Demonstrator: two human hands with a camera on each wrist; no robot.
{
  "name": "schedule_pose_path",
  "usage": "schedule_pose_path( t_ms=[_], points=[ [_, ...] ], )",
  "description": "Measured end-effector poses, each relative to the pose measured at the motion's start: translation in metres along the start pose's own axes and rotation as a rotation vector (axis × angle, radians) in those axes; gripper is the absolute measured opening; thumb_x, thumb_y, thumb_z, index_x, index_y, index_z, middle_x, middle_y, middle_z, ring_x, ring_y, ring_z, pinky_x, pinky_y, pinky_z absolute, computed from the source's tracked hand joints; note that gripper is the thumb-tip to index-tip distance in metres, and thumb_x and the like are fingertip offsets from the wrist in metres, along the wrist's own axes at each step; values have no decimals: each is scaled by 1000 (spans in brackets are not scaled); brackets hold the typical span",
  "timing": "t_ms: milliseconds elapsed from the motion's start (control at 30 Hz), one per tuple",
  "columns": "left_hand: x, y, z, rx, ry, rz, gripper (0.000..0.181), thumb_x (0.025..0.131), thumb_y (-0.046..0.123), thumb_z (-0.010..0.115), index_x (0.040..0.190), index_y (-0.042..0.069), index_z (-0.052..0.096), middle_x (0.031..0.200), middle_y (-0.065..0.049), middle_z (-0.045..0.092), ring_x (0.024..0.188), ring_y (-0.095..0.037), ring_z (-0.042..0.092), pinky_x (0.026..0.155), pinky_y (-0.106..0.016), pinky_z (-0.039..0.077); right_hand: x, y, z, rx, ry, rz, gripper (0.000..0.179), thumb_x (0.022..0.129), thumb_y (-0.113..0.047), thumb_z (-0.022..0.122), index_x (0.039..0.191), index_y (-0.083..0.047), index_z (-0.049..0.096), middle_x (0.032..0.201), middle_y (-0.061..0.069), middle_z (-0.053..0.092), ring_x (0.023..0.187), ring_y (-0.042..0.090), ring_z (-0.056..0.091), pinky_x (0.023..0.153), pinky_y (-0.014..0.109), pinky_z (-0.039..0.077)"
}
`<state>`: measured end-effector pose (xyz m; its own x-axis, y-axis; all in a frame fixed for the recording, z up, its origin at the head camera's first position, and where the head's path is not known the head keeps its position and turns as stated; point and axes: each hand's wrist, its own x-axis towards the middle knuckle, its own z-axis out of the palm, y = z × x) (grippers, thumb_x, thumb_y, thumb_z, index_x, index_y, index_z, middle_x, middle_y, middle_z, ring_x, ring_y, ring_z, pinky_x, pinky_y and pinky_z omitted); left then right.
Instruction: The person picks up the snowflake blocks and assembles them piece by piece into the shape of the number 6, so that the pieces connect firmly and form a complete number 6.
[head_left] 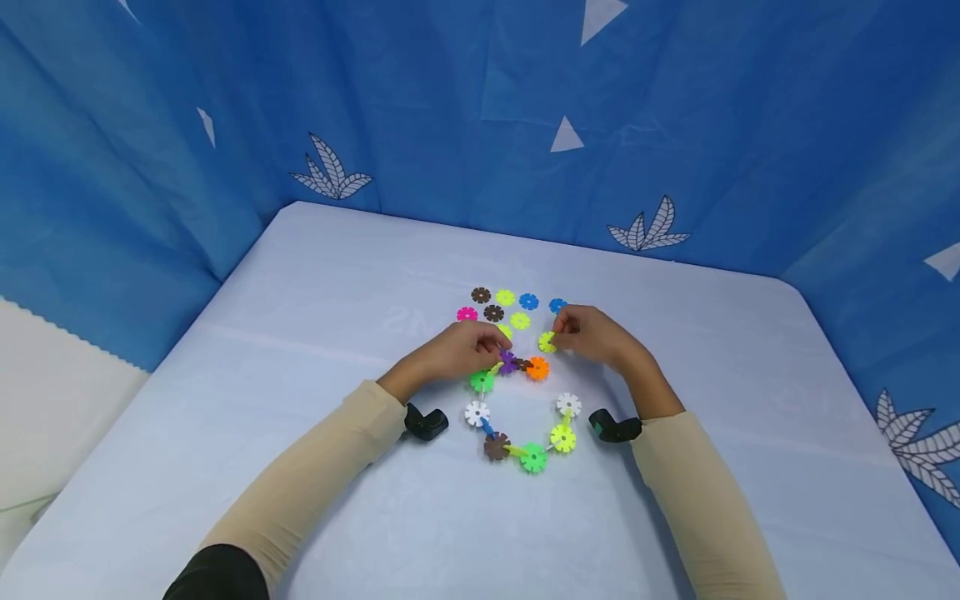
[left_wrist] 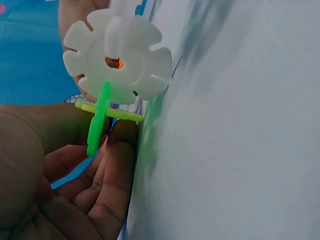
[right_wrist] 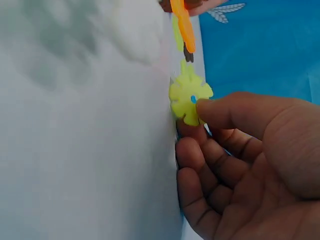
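A curved chain of notched plastic snowflake discs lies on the table, with a white disc at one end and an orange disc at the other. My left hand pinches the chain around its purple disc. From the left wrist, a white disc and a green disc hang in front of those fingers, partly hiding the grip. Between thumb and fingertips, my right hand pinches a loose yellow-green disc, held just apart from the orange end.
Loose discs lie beyond the hands, among them a brown disc, a pink disc and a blue disc. A white cloth covers the table. Behind its far edge hangs a blue curtain.
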<state>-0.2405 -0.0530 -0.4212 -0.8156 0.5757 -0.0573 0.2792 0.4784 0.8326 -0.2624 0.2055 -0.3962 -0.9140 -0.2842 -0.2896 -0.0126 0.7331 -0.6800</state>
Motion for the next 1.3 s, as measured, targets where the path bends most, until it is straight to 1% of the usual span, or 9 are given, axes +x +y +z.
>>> schedule_pose_path(
  t_ms=[67,167,400,533,667,867,933,1133,1300],
  points=[
    [0,0,0,-3,-2,0,21,96,3,65,116,5,73,93,-2,66,84,-19,58,77,-26,52,-7,5,3,55,16,-14,13,96,-9,68,104,-4,60,94,12,57,88,28,51,74,34,44],
    [0,1,1,-5,-5,-3,21,96,2,65,116,5,73,93,-2,66,84,-19,58,77,-26,52,-17,10,8,74,24,-27,12,96,-7,68,107,-4,63,94,11,60,90,27,52,78,34,46],
    [2,1,1,2,-23,9,23,96,2,64,119,5,72,94,-3,66,83,-19,57,78,-26,52,-42,9,15,-47,51,3,10,93,-7,71,98,-7,63,87,9,60,83,27,53,70,34,47],
    [2,0,2,13,-30,5,26,97,1,62,120,6,72,95,-2,65,81,-19,56,76,-27,52,-52,1,20,-138,35,18,11,92,-9,72,94,-8,61,83,7,60,78,25,54,65,33,47],
    [2,0,3,18,-41,-4,27,97,2,62,122,7,71,98,-2,65,82,-19,56,75,-27,52,-55,-6,25,-199,33,6,13,91,-10,73,91,-10,61,80,6,59,76,24,54,63,32,47],
    [1,1,3,30,-108,13,34,97,2,63,129,11,70,124,0,66,95,-18,58,86,-28,52,-56,-12,29,-236,65,-44,14,92,-11,74,89,-11,60,80,5,60,76,23,54,63,31,48],
    [0,2,1,36,-132,32,36,97,1,61,131,12,69,128,0,65,99,-18,58,90,-29,51,-55,-14,30,-229,80,-70,14,93,-10,74,90,-11,60,83,4,62,77,23,55,63,31,49],
    [0,1,-2,25,-178,60,32,97,1,59,127,10,70,122,0,66,100,-19,57,90,-30,50,-53,-15,33,-202,102,-122,14,92,-7,74,89,-12,61,87,3,66,78,22,57,66,29,54],
    [0,1,-5,-39,-175,27,24,99,1,54,116,8,71,113,1,69,100,-18,60,90,-31,51,-52,-17,36,-169,86,-174,12,92,-5,75,89,-10,64,88,3,67,80,21,61,71,29,56]
  ],
)
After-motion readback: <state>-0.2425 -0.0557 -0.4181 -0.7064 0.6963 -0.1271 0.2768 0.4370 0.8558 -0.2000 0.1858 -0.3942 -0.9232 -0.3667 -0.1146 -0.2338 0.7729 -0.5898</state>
